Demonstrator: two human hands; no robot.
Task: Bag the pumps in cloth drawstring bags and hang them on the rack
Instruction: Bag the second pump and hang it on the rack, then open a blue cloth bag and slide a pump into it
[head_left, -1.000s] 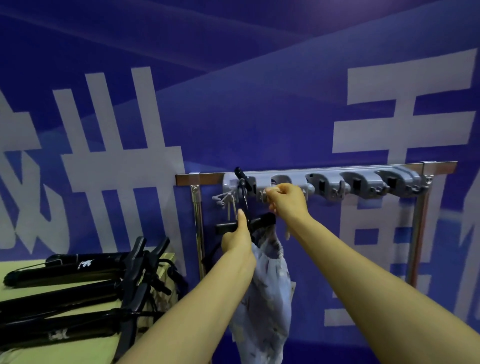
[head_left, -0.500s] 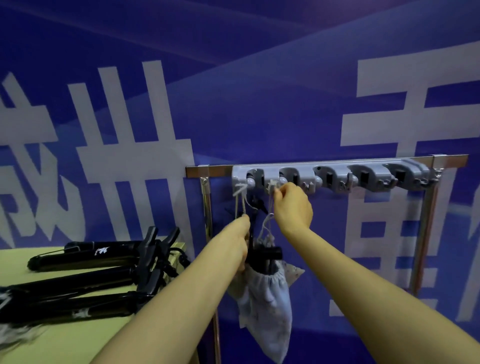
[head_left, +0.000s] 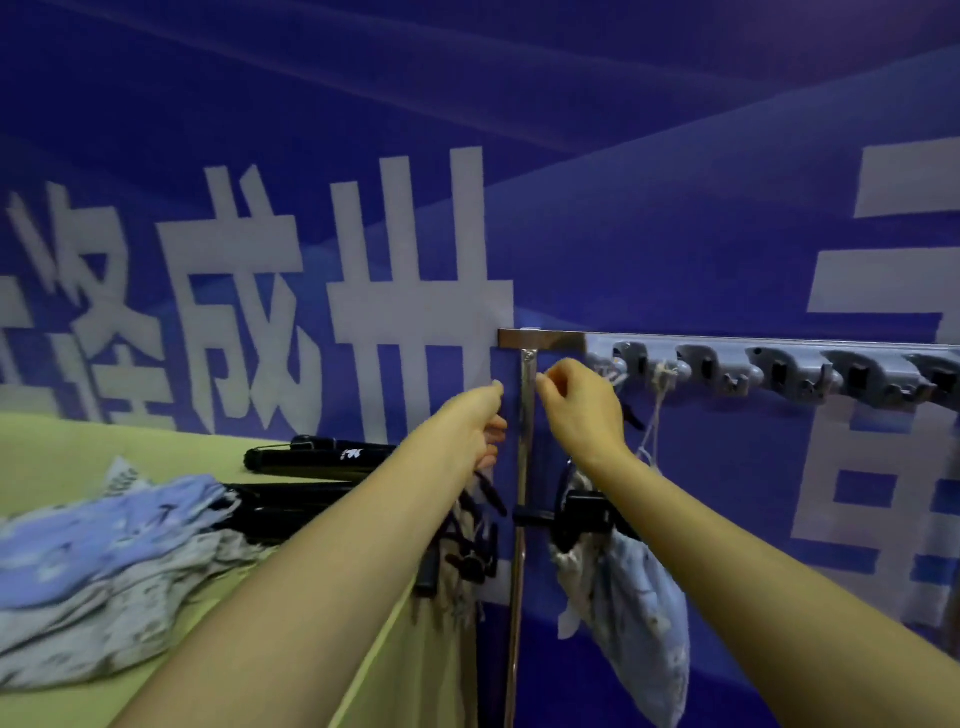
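Note:
A pale blue patterned drawstring bag (head_left: 641, 613) hangs by its white cords (head_left: 658, 395) from the left hooks of the grey rack (head_left: 779, 370). A black pump handle (head_left: 574, 513) sticks out of the bag's mouth. My right hand (head_left: 582, 410) hovers left of the cords with loosely curled fingers and holds nothing. My left hand (head_left: 480, 423) is beside it, left of the rack's metal post (head_left: 525, 467), also with nothing in it. More black pumps (head_left: 311, 460) lie on the table, partly behind my left arm.
A yellow-green table (head_left: 57, 452) at the left carries a heap of loose cloth bags (head_left: 104, 561). The rack's other hooks to the right hold nothing. A blue banner wall with large white characters (head_left: 415, 291) stands right behind the rack.
Both hands have let go of the cords and bag and drawn back to the left. The bag now hangs on its own. My view has swung left, showing the cloth heap.

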